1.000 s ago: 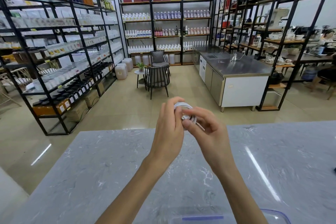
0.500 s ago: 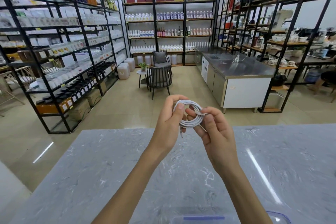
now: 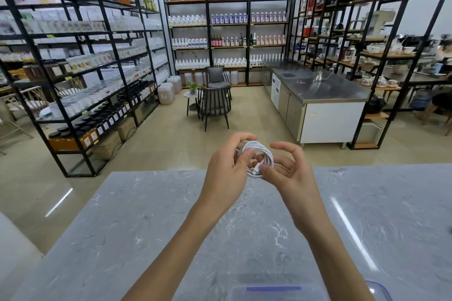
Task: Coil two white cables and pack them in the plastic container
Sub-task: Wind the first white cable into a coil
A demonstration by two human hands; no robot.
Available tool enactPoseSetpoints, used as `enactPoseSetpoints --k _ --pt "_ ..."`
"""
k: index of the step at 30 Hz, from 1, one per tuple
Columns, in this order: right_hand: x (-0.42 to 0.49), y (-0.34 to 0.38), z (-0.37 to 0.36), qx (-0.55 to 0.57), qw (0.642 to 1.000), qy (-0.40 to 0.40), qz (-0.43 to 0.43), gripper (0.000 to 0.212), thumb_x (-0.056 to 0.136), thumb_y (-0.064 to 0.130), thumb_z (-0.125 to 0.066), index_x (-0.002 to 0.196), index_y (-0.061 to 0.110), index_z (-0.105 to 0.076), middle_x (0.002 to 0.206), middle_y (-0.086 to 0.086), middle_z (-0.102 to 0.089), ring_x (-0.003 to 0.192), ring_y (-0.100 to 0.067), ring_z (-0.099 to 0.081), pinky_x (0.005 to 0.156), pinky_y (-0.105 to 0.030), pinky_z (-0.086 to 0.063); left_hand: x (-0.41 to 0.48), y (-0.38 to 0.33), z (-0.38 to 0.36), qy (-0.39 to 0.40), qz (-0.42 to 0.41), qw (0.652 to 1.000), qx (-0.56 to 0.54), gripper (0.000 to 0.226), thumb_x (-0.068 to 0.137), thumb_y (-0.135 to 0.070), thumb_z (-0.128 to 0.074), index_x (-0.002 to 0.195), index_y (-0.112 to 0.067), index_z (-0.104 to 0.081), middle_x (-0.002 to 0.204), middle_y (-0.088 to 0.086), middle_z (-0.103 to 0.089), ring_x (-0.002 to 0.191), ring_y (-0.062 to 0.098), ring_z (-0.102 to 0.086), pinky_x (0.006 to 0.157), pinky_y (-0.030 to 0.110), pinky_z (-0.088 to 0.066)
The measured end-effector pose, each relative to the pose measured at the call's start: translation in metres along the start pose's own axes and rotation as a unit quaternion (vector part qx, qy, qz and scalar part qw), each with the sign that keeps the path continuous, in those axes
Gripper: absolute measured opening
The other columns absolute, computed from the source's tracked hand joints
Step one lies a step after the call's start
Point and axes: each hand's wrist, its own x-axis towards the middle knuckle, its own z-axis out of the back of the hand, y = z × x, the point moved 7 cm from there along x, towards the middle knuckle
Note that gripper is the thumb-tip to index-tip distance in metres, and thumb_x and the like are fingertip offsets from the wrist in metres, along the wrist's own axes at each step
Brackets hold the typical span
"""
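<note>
A white cable [image 3: 263, 154] is wound into a small coil and held up above the far part of the grey marble counter [image 3: 122, 215]. My left hand [image 3: 228, 170] grips the coil's left side between thumb and fingers. My right hand [image 3: 289, 173] pinches the connector end at the coil's lower edge with its thumb, and its other fingers are spread behind the coil. The clear plastic container [image 3: 376, 291], with a blue strip on it, shows only partly at the bottom edge, under my right forearm. A second cable is not in view.
Beyond the counter lies an open tiled floor with two dark chairs [image 3: 215, 105] and a small round table. Black metal shelving full of bottles lines the left, back and right. A steel counter unit [image 3: 322, 102] stands at the right.
The coil stays between both hands. My right hand's fingers have opened out behind it, and its thumb has shifted to the coil's lower edge at the connector.
</note>
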Motion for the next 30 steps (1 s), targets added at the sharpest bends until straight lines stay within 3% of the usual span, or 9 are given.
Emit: enactPoseSetpoints --k 4,7,10,13,15,18,23,28,30 --pt "0.005 -0.008 0.002 0.111 0.983 0.077 -0.123 0.036 0.086 -0.004 -0.065 0.119 0.009 -0.064 0.103 -0.017 -0.075 0.089 -0.023 -0.072 0.08 -0.029 -0.06 0.001 0.003 0.002 0.002 0.015 1.0 0.024 0.019 0.095 -0.015 -0.059 0.105 -0.03 -0.064 0.094 -0.012 -0.071 0.083 0.007 -0.068 0.075 0.036 -0.056" --pt "0.003 -0.011 0.002 0.135 0.964 0.132 -0.185 0.033 0.087 0.003 -0.062 0.12 0.008 -0.067 0.1 -0.011 -0.075 0.094 -0.021 -0.071 0.09 -0.038 -0.058 0.002 0.004 0.001 0.013 0.026 1.0 0.009 0.02 0.093 -0.011 -0.061 0.102 -0.029 -0.066 0.089 -0.01 -0.072 0.076 0.008 -0.068 0.074 0.037 -0.059" --pt "0.003 -0.011 0.007 0.095 0.972 0.127 -0.172 0.031 0.089 0.005 -0.063 0.119 0.007 -0.067 0.094 -0.008 -0.074 0.094 -0.022 -0.07 0.093 -0.038 -0.057 0.002 0.007 -0.002 0.028 0.038 0.999 0.004 0.021 0.094 -0.009 -0.059 0.102 -0.028 -0.065 0.081 -0.008 -0.071 0.07 0.006 -0.068 0.071 0.036 -0.06" --pt "0.004 -0.005 0.015 -0.019 0.988 0.094 -0.119 0.025 0.091 0.004 -0.064 0.114 0.011 -0.067 0.099 -0.013 -0.076 0.092 -0.021 -0.072 0.084 -0.028 -0.06 0.0 0.01 -0.008 0.05 0.053 0.997 -0.004 0.021 0.095 -0.009 -0.058 0.102 -0.028 -0.064 0.082 -0.008 -0.071 0.073 0.005 -0.068 0.074 0.038 -0.06" --pt "0.003 -0.003 0.015 -0.076 0.988 0.092 -0.1 0.021 0.093 0.005 -0.062 0.107 0.018 -0.07 0.096 -0.007 -0.076 0.09 -0.016 -0.073 0.079 -0.023 -0.059 0.0 0.009 -0.012 0.06 0.059 0.996 -0.009 0.023 0.094 -0.011 -0.06 0.101 -0.032 -0.063 0.085 -0.008 -0.072 0.078 0.008 -0.07 0.077 0.041 -0.06" --pt "0.003 -0.006 0.019 -0.129 0.983 0.081 -0.098 0.022 0.096 0.011 -0.058 0.108 0.025 -0.07 0.101 -0.004 -0.073 0.092 -0.015 -0.071 0.085 -0.027 -0.059 0.001 0.008 -0.014 0.065 0.061 0.996 -0.027 0.024 0.092 -0.012 -0.063 0.1 -0.034 -0.063 0.088 -0.005 -0.073 0.08 0.013 -0.07 0.078 0.042 -0.059" --pt "0.002 -0.011 0.02 -0.039 0.985 0.102 -0.136 0.025 0.096 0.006 -0.058 0.117 0.013 -0.069 0.104 -0.015 -0.075 0.097 -0.024 -0.073 0.085 -0.024 -0.059 0.002 0.013 -0.012 0.083 0.086 0.989 -0.083 0.025 0.091 -0.015 -0.067 0.107 -0.033 -0.063 0.099 0.002 -0.072 0.088 0.02 -0.07 0.079 0.038 -0.06" --pt "0.007 -0.02 0.026 -0.05 0.983 0.1 -0.143 0.023 0.094 0.006 -0.061 0.114 0.011 -0.071 0.101 -0.011 -0.076 0.098 -0.02 -0.072 0.089 -0.025 -0.058 -0.004 0.024 -0.018 0.118 0.129 0.978 -0.115 0.02 0.093 -0.018 -0.066 0.104 -0.035 -0.063 0.104 -0.001 -0.07 0.09 0.013 -0.072 0.079 0.034 -0.062" --pt "0.007 -0.025 0.027 -0.043 0.981 0.107 -0.155 0.024 0.093 0.005 -0.061 0.114 0.01 -0.071 0.105 -0.013 -0.076 0.1 -0.022 -0.072 0.09 -0.027 -0.057 -0.008 0.029 -0.022 0.131 0.146 0.972 -0.129 0.02 0.093 -0.017 -0.066 0.109 -0.028 -0.064 0.103 -0.001 -0.071 0.091 0.013 -0.072 0.078 0.031 -0.062"
